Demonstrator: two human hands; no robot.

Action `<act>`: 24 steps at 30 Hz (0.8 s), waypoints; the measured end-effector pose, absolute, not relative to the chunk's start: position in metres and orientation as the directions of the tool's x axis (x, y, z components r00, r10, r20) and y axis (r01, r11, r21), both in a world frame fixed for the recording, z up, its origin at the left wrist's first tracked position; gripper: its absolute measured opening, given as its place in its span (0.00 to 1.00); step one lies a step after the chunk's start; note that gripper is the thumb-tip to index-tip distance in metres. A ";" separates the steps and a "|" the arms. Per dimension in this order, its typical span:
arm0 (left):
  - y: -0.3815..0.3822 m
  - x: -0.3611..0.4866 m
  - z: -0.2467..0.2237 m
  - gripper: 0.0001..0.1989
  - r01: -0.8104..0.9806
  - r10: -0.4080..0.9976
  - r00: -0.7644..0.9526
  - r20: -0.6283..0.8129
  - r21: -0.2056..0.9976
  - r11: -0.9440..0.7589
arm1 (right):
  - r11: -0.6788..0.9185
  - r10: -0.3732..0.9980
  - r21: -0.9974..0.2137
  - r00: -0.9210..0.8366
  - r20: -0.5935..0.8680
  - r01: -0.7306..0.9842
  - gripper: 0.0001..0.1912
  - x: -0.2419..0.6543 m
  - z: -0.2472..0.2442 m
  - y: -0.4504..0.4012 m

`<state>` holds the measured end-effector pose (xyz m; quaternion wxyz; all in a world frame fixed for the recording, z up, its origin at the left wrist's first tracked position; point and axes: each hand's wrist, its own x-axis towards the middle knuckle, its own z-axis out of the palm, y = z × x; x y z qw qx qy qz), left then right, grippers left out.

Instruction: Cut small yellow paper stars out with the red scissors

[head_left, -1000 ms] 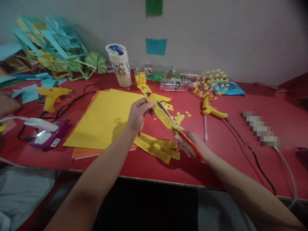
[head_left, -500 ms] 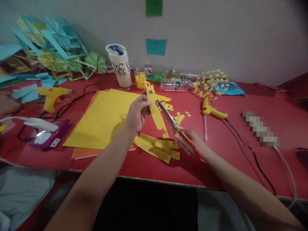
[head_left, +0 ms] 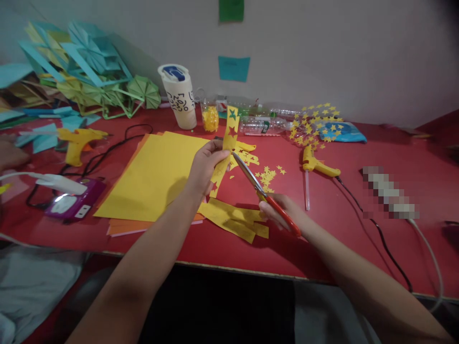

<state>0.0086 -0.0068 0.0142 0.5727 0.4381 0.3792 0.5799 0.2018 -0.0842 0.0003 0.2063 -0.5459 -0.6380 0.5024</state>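
Pinched in my left hand (head_left: 202, 167) is a yellow paper strip (head_left: 231, 122) with star-shaped holes cut through it. It stands nearly upright above the table. My right hand (head_left: 279, 212) grips red-handled scissors (head_left: 251, 177), their blades nearly closed and their tip at the strip's right edge, close to my left thumb. Cut-out yellow paper stars (head_left: 267, 177) lie in a small pile behind the scissors. More yellow paper strips (head_left: 233, 220) rest on the table between my forearms. Punched scraps (head_left: 247, 158) and a yellow-handled tool (head_left: 247, 146) lie partly hidden behind the strip.
Yellow sheets (head_left: 150, 177) top a paper stack at left. Further left are a glue gun (head_left: 77, 143), a purple power socket (head_left: 75, 200) and another person's hand (head_left: 12, 153). Behind stand a tumbler (head_left: 179, 100) and plastic bottles (head_left: 263, 125). Another glue gun (head_left: 319, 167) lies right.
My left hand has turned the strip from leaning down to the right to nearly upright, its lower end swinging left. A small scrap now shows on the table below. The scissors stay almost in place.
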 end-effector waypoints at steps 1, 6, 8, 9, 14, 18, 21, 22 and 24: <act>-0.007 0.009 0.014 0.04 -0.333 0.997 0.035 0.075 0.941 -0.059 | -0.099 0.905 -0.864 -0.317 -0.284 0.493 0.25 0.202 0.000 -0.084; -0.009 0.010 0.014 0.05 -0.349 0.998 0.037 0.060 0.936 -0.044 | -0.101 0.910 -0.861 -0.303 -0.282 0.498 0.26 0.202 0.000 -0.084; -0.010 0.010 0.015 0.05 -0.349 0.997 0.048 0.062 0.936 -0.041 | -0.101 0.912 -0.857 -0.297 -0.283 0.505 0.26 0.202 0.000 -0.083; -0.010 0.010 0.016 0.06 -0.346 0.997 0.051 0.062 0.937 -0.041 | -0.095 0.914 -0.855 -0.296 -0.278 0.510 0.26 0.202 0.000 -0.083; -0.011 0.009 0.020 0.07 -0.316 0.998 0.019 0.062 0.947 -0.053 | -0.066 0.916 -0.842 -0.302 -0.264 0.535 0.26 0.202 0.000 -0.083; -0.010 0.008 0.019 0.07 -0.287 0.997 0.049 0.054 0.957 -0.038 | -0.057 0.914 -0.834 -0.308 -0.265 0.548 0.26 0.202 -0.001 -0.084; -0.010 0.009 0.016 0.07 -0.287 0.996 0.060 0.066 0.957 -0.046 | -0.083 0.912 -0.830 -0.294 -0.286 0.551 0.26 0.201 -0.002 -0.084; -0.011 0.009 0.016 0.07 -0.286 0.996 0.056 0.073 0.957 -0.054 | -0.098 0.911 -0.831 -0.287 -0.297 0.548 0.26 0.201 -0.002 -0.084; -0.011 0.009 0.015 0.08 -0.279 0.995 0.050 0.082 0.958 -0.065 | -0.121 0.907 -0.832 -0.279 -0.314 0.541 0.26 0.201 -0.002 -0.084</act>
